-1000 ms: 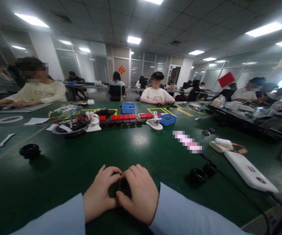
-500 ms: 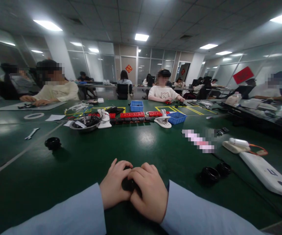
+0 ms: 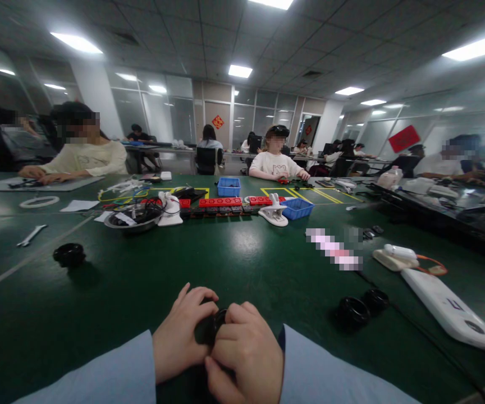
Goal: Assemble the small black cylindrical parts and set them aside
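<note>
A black round part (image 3: 219,321) shows between my two hands near the front of the green table (image 3: 150,297). My left hand (image 3: 187,331) curves around its left side, fingers bent over the top. On the other side my right hand (image 3: 245,350) has its fingers curled against the part and covers much of it. Two similar black rings, a nearer one (image 3: 353,312) and a farther one (image 3: 376,300), lie together to the right. Another black ring (image 3: 69,255) stands on the left.
Farther back are a metal bowl (image 3: 131,223) of cables, red blocks (image 3: 220,202), white clamps (image 3: 273,212) and a blue basket (image 3: 298,208). A wrench (image 3: 32,235) lies left, a white device (image 3: 453,306) right. People sit across the table.
The view has shifted a little, so the tabletop things appear farther left. My right hand's fingers have curled and turned on the black part, and more of its rim shows between the hands.
</note>
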A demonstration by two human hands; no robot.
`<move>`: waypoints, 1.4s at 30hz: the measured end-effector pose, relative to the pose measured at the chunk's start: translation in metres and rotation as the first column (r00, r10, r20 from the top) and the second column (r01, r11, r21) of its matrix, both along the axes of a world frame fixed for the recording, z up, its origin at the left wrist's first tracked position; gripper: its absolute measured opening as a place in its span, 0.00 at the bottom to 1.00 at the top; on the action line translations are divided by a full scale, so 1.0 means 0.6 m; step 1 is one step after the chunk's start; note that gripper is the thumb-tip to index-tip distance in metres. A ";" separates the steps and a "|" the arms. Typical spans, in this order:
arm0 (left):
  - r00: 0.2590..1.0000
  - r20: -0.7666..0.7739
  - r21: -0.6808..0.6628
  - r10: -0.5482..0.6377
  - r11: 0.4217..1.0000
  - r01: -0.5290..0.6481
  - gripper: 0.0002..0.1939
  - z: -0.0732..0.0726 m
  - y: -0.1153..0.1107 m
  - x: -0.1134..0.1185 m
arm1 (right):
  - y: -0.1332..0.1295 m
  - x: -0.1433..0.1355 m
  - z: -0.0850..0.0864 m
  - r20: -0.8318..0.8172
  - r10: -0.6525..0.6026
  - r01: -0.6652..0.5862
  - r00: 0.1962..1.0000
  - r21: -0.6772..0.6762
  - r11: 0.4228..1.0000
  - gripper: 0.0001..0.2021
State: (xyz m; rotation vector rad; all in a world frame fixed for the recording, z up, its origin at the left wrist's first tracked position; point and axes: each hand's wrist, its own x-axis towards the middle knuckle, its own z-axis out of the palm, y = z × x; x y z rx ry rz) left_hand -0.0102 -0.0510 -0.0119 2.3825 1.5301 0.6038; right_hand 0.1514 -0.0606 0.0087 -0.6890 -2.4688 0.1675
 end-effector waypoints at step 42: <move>1.000 -0.002 -0.010 -0.001 1.000 0.001 0.22 -0.003 0.000 -0.003 | 0.011 -0.002 0.027 0.029 -0.164 0.167 0.986 -0.138 0.976 0.06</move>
